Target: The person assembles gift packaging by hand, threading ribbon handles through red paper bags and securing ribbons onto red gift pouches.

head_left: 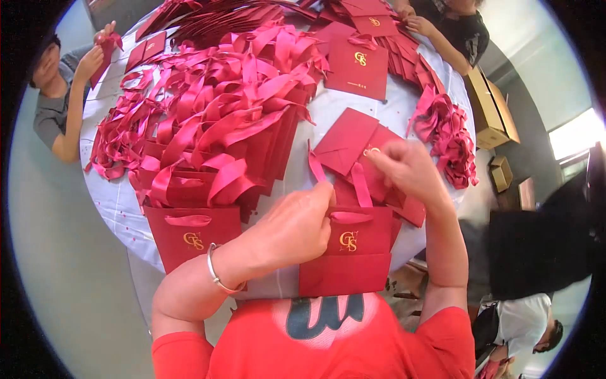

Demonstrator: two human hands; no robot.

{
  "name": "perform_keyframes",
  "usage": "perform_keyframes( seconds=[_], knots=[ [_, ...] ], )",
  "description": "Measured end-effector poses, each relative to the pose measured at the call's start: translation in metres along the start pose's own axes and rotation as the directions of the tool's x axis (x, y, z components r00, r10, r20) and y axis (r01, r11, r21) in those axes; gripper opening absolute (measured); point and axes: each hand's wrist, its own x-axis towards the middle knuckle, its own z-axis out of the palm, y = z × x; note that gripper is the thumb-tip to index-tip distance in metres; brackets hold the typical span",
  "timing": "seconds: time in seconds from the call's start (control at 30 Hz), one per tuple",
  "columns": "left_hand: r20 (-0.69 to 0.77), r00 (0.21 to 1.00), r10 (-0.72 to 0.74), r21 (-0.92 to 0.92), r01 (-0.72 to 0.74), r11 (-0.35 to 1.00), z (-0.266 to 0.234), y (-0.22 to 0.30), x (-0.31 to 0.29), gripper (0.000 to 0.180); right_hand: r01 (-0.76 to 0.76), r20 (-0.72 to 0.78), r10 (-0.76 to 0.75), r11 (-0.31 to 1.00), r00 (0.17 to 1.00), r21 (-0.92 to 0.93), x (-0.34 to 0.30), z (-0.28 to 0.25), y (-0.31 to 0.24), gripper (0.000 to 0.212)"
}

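Observation:
A red paper gift bag (pixel 346 271) with a gold emblem lies at the table's near edge, against my red shirt. My left hand (pixel 284 224), with a silver bangle at the wrist, is closed at the bag's upper left edge. Its fingertips pinch a pink ribbon (pixel 317 168) that rises above them. To the right, my right hand (pixel 410 170) is held over flat red bags (pixel 346 142), thumb and fingers pressed together. What they hold, if anything, is too small to name. Another pink ribbon strip (pixel 361 184) stands up between my hands.
A large heap of red bags with pink ribbon handles (pixel 221 120) covers the left of the white-covered table (pixel 107 199). Loose ribbons (pixel 448 139) lie at the right edge. Two people work across the table, at far left and far right. Cardboard boxes (pixel 489 110) stand beyond the right side.

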Motion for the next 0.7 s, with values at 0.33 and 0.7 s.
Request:
perform_keyframes(
  seconds=[0.33,0.7],
  knots=[
    [-0.081,0.995,0.065,-0.006,-0.066,0.998,0.012,0.007,-0.002,0.022,0.023,0.161,0.016,0.971,0.987,-0.239,-0.024,0.011,-0.004,0.033],
    [-0.198,0.948,0.249,0.011,-0.252,0.968,0.011,0.008,-0.003,0.022,-0.203,0.328,0.063,0.887,0.943,0.414,-0.036,-0.007,0.001,0.022]
  ],
)
